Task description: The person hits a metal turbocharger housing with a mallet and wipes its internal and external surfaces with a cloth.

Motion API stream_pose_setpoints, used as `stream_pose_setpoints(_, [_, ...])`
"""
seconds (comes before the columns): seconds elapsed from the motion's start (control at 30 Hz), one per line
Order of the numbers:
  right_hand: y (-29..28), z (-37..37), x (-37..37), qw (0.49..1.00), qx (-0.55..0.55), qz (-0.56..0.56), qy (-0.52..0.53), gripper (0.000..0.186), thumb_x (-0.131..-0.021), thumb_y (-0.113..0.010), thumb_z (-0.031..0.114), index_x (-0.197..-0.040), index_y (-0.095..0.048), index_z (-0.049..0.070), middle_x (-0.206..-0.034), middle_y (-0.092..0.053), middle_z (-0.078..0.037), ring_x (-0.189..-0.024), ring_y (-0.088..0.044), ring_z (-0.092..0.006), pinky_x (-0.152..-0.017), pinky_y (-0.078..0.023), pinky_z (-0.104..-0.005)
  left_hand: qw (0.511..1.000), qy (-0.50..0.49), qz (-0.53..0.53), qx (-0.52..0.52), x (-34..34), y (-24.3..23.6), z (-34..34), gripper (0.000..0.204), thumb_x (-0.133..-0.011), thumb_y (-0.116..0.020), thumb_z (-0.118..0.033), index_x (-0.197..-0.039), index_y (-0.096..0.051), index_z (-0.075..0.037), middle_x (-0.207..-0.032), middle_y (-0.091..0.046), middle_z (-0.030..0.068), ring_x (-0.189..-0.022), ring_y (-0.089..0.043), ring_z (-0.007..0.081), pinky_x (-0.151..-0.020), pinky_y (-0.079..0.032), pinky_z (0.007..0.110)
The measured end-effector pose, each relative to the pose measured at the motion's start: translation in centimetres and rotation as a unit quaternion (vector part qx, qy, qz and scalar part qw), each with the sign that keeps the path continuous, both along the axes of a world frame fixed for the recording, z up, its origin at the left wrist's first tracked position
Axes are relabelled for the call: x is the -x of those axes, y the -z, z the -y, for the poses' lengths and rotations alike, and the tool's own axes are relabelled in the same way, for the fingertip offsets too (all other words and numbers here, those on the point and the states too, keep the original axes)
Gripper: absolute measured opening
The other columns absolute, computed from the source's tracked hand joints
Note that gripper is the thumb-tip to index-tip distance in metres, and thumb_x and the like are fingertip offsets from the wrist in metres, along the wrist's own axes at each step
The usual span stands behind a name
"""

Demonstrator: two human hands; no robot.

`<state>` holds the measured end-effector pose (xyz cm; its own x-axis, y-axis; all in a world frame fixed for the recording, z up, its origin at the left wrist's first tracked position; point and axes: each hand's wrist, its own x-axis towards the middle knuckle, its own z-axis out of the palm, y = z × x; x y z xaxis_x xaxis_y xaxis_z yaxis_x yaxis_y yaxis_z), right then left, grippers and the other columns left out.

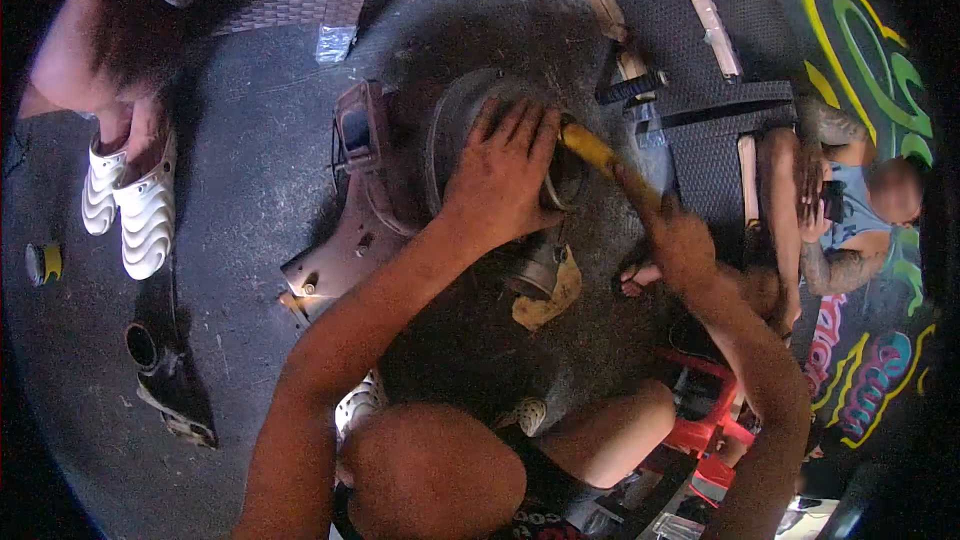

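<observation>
Left hand (503, 175) and right hand (684, 243) at one round metal part (453, 132), centre of frame.
Left lies spread on it; right clamps one yellow stick-shaped tool (600, 153). One brown bracket (352, 232) borders the part's left; floor (250, 170) stretches toward two white clogs (145, 225), left.

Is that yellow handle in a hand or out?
In: the right hand is curled around the lower end of the yellow handle.

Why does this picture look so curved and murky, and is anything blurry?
In the head view, the fisheye lens bends edges and leaves black corners; light is dim and grainy, with a pale sheen on the dark floor; the right hand and yellow handle look soft; the seated person's head is blurred.
</observation>
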<state>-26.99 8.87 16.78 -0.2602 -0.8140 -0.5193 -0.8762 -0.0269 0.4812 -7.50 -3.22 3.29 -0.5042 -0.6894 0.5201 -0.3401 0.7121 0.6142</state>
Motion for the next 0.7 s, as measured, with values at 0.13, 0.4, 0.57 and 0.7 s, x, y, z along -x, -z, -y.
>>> stream_pose_setpoints(0.13, [0.3, -1.5, -1.9, 0.997, -0.032, 0.019, -0.073, 0.089, -0.073, -0.054, 0.0, -0.144, -0.004, 0.02, -0.076, -0.062, -0.019, -0.057, -0.062, -0.0312, -0.051, -0.052, -0.0433, 1.0, -0.011, 0.009, 0.001, -0.5, 0.4, 0.1, 0.101, -0.053, -0.076, -0.049, -0.13, -0.035, 0.001, -0.127, -0.045, 0.0178, -0.122, -0.04, 0.0292, -0.107, -0.019, 0.046])
stream_pose_setpoints(0.4, [3.6, -2.1, -5.7, 0.994, 0.107, 0.019, 0.001, 0.086, -0.07, -0.049, -0.006, -0.143, -0.012, 0.018, -0.068, -0.059, -0.023, -0.059, -0.061, -0.035, -0.052, -0.049, -0.0446, 1.0, -0.008, 0.011, -0.005, -0.7, 0.4, 0.4, 0.1, -0.054, -0.076, -0.049, -0.132, -0.034, -0.001, -0.129, -0.043, 0.0186, -0.122, -0.04, 0.0304, -0.107, -0.02, 0.047])
stream_pose_setpoints(0.57, [4.4, -1.7, -5.2, 0.973, 0.224, 0.012, -0.053, 0.081, -0.076, -0.047, -0.001, -0.144, -0.009, 0.021, -0.067, -0.059, -0.023, -0.054, -0.06, -0.0374, -0.048, -0.049, -0.0465, 1.0, 0.006, 0.004, -0.015, -0.5, -0.5, 0.4, 0.099, -0.057, -0.075, -0.048, -0.133, -0.032, -0.001, -0.129, -0.043, 0.0204, -0.123, -0.038, 0.0317, -0.107, -0.019, 0.048])
stream_pose_setpoints(0.7, [3.8, -0.4, -7.1, 0.982, 0.169, 0.045, 0.076, 0.078, -0.076, -0.046, 0.0, -0.143, -0.012, 0.02, -0.07, -0.06, -0.024, -0.063, -0.061, -0.0389, -0.055, -0.049, -0.049, 0.999, 0.002, 0.029, -0.02, -0.4, 0.2, 0.0, 0.103, -0.054, -0.076, -0.05, -0.135, -0.031, -0.004, -0.13, -0.042, 0.019, -0.123, -0.037, 0.0316, -0.106, -0.02, 0.048])
